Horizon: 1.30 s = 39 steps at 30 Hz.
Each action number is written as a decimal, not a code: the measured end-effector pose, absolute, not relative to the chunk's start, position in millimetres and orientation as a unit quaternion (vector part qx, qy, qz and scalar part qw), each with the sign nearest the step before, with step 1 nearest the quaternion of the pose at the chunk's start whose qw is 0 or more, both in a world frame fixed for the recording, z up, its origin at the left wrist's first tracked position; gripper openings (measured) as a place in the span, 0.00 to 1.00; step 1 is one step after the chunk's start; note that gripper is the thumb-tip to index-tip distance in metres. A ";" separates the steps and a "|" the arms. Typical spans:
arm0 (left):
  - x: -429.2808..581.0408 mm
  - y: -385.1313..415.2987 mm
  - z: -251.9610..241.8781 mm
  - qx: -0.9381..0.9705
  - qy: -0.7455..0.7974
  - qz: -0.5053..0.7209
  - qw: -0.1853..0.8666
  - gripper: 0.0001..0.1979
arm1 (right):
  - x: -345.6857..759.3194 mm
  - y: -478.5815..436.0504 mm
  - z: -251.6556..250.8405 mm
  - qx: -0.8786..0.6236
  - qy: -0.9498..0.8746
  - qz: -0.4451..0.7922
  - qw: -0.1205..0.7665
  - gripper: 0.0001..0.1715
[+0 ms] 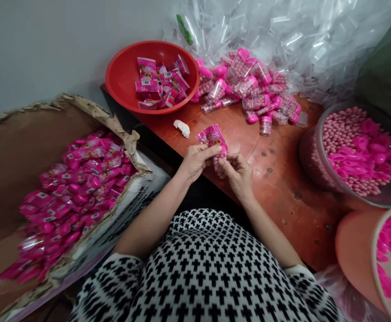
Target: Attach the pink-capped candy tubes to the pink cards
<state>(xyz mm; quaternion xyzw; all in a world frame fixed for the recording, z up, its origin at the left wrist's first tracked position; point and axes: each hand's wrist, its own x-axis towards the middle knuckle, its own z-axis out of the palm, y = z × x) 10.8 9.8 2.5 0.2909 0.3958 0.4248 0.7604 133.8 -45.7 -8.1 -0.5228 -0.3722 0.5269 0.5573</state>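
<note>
At the table's near edge, both my hands meet around a small clear jar of pink candy balls (219, 157) with a pink cap. A printed pink wrapper (212, 135) sticks up just beyond the cap. My left hand (198, 162) is closed, its thumb and fingers pinching at the wrapper and the capped end. Lower down, my right hand (238, 173) grips the jar's body between thumb and fingers. How far the wrapper covers the jar is hidden by my fingers. A crumpled white piece (182, 128) lies on the table just beyond my left hand.
A red bowl (121, 96) holds printed wrappers. Filled jars (257, 102) are heaped behind, before clear empty containers (302, 42). At right stand a tub of candy balls and pink pieces (316, 154) and a peach bucket (356, 241). A torn cardboard box (128, 134) holds wrapped jars at left.
</note>
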 end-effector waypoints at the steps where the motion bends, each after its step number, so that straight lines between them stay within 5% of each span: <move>1: 12.4 8.5 1.7 0.290 0.394 0.428 0.760 0.14 | 133.1 -44.8 -8.5 -0.518 -0.359 0.540 0.558 0.15; 22: 10.7 -19.2 3.8 0.200 0.382 0.478 0.766 0.11 | 132.1 -37.3 -3.0 -0.469 -0.362 0.566 0.573 0.16; 26: -19.3 -22.8 22.9 0.177 0.395 0.614 0.660 0.15 | 139.7 -30.4 5.8 -0.468 -0.382 0.569 0.558 0.18; 30: -53.6 -17.0 29.8 0.191 0.432 0.744 0.472 0.31 | 164.7 -27.4 8.1 -0.513 -0.382 0.507 0.578 0.17; 36: -21.3 7.8 -21.0 0.614 0.568 0.452 0.309 0.29 | 174.2 -25.6 -2.1 -0.535 -0.406 0.511 0.536 0.18; 39: 0.9 22.6 -41.0 0.680 0.579 0.385 0.232 0.22 | 170.1 -25.4 -5.2 -0.537 -0.420 0.524 0.510 0.17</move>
